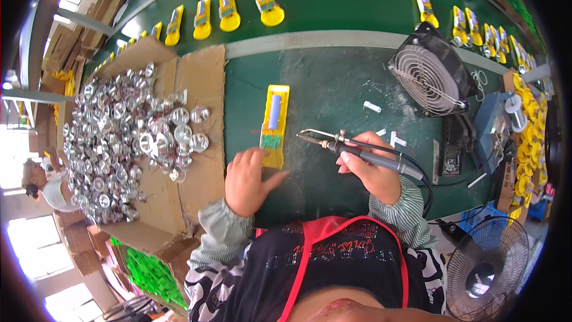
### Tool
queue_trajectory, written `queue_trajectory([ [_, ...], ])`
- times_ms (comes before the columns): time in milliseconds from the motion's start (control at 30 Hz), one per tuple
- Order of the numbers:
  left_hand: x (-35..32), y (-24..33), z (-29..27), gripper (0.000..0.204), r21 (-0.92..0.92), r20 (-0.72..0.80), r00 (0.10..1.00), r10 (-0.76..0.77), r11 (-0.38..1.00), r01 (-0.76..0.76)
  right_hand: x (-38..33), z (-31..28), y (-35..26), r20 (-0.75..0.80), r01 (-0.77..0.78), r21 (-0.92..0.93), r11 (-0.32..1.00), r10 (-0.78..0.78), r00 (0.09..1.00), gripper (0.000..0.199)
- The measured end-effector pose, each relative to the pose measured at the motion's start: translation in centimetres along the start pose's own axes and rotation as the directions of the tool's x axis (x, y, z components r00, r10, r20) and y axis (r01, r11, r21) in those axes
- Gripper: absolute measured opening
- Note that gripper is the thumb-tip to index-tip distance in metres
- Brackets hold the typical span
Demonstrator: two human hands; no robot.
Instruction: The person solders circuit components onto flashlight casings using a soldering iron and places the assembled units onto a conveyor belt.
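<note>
A yellow plastic housing [277,98] lies lengthwise on the green work table in front of me. In it sit a blue cylindrical battery [274,112] and a green circuit board [271,142]. My left hand [245,182] is at the housing's near end, its fingertips by the left edge below the board. Its thumb is stretched out to the right, apart from the fingers, and nothing is gripped. My right hand [376,173] is closed round the grey handle of a soldering iron [381,160]. The iron's tip, with a thin curved metal tube beside it, points left, a little right of the housing.
A cardboard box [202,77] full of shiny reflector cups [113,137] stands at the left. A black fan with a wire guard [430,76] is at the back right. More yellow housings [229,12] line the far green surface. Small white pieces [372,107] lie to the right.
</note>
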State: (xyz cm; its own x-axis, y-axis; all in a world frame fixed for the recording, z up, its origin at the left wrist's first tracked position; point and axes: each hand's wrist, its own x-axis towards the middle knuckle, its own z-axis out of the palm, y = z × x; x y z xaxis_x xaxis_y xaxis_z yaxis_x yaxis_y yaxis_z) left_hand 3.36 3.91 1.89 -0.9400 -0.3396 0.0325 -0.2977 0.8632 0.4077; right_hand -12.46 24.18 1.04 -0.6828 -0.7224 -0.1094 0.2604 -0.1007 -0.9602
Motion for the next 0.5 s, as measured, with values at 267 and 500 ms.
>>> queue_trajectory([
  [267, 9.2, 1.8, 1.6, 0.042, -0.11, 0.077, 0.996, 0.042, 0.993, -0.034, -1.1, -3.2, -0.5, -0.186, 0.056, -0.052, 0.997, -0.065, 0.98, 0.014],
  [500, 31.0, 3.8, 7.3, 0.057, -0.608, -0.149, 0.975, 0.168, 0.762, -0.224, -0.6, -4.4, -1.2, -0.301, -0.001, -0.022, 1.0, -0.005, 0.953, 0.018],
])
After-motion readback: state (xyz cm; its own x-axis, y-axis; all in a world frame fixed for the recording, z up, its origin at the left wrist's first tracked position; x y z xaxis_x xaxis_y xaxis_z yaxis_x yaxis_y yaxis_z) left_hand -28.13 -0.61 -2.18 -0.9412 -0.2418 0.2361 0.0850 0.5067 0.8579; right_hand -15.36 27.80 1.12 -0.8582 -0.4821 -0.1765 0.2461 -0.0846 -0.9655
